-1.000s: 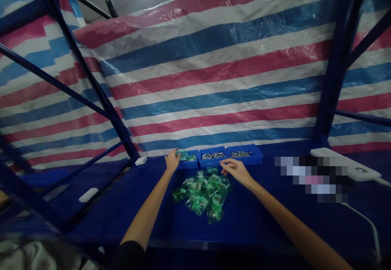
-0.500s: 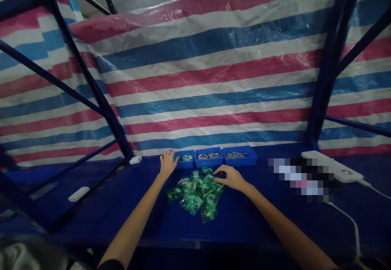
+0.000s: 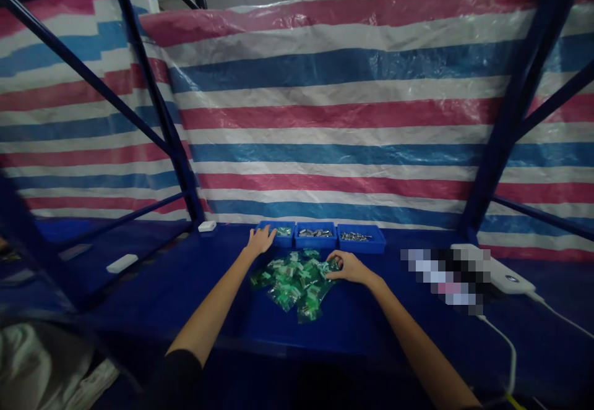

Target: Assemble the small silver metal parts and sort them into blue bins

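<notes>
A heap of small clear plastic bags (image 3: 290,280), with green and metallic pieces inside, lies in the middle of the blue table. At the right side of the heap, my right hand (image 3: 349,268) has its thumb and fingers curled round the edge of one small plastic bag (image 3: 332,266). My left hand (image 3: 261,240) rests at the near left side of the left blue bin (image 3: 290,242), its fingers apart and holding nothing I can see. Small green packets (image 3: 283,232) lie in that bin.
Beside it stand a middle blue bin (image 3: 315,243) of metal parts and a right blue bin (image 3: 378,240) of small screw-like pieces. A white power bank (image 3: 510,281) with a cable lies at right, near a blurred-out object (image 3: 445,277). A small white box (image 3: 206,226) sits back left.
The view has shifted slightly. My right hand's fingers have closed in on a bag at the heap's right side. My left hand stays by the left bin.
</notes>
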Demonstrator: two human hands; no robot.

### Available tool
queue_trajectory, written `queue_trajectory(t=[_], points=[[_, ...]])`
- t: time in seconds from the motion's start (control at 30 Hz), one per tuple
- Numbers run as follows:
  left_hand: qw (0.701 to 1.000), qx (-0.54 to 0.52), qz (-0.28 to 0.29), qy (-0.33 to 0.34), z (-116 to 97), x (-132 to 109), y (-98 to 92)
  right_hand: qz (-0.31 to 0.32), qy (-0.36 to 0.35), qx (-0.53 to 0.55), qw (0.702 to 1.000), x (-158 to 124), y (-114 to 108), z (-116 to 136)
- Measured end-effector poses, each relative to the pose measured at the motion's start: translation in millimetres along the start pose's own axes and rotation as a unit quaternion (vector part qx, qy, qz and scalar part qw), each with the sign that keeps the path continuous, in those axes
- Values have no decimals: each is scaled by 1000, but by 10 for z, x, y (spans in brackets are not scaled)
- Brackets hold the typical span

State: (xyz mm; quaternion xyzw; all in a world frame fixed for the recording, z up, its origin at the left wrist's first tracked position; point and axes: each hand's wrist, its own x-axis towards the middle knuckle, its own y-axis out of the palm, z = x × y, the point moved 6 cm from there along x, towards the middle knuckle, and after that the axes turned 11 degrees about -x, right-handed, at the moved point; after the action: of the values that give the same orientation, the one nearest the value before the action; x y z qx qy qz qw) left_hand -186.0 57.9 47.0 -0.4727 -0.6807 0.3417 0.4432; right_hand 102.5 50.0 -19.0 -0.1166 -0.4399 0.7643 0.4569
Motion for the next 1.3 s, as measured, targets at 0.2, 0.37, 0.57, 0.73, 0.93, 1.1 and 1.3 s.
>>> queue_trajectory(t=[0.2, 0.37, 0.57, 0.73, 0.93, 1.1, 1.3], points=[[981, -88, -54, 162, -542, -938, -32, -77, 24, 46, 996, 38, -170, -2], [953, -77, 107, 274, -1140, -1783, 526, -76, 30, 184, 980, 76, -106, 83], [978, -82, -28, 189, -1463, -1613, 693, -79, 81, 277, 954, 77, -71, -33], [953, -201, -165, 158, -1421, -1587, 477, -85, 120, 325, 934, 32, -123, -77], [918, -319, -193, 137, -1251, -1543, 400, -43, -11, 299, 953, 7, -34, 235], [904, -318, -228, 173, -1246, -1561, 343, -86, -121, 254, 956, -19, -95, 368], [900, -300, -238, 208, -1279, -1623, 276, -126, -160, 190, 960, -78, -189, 467]])
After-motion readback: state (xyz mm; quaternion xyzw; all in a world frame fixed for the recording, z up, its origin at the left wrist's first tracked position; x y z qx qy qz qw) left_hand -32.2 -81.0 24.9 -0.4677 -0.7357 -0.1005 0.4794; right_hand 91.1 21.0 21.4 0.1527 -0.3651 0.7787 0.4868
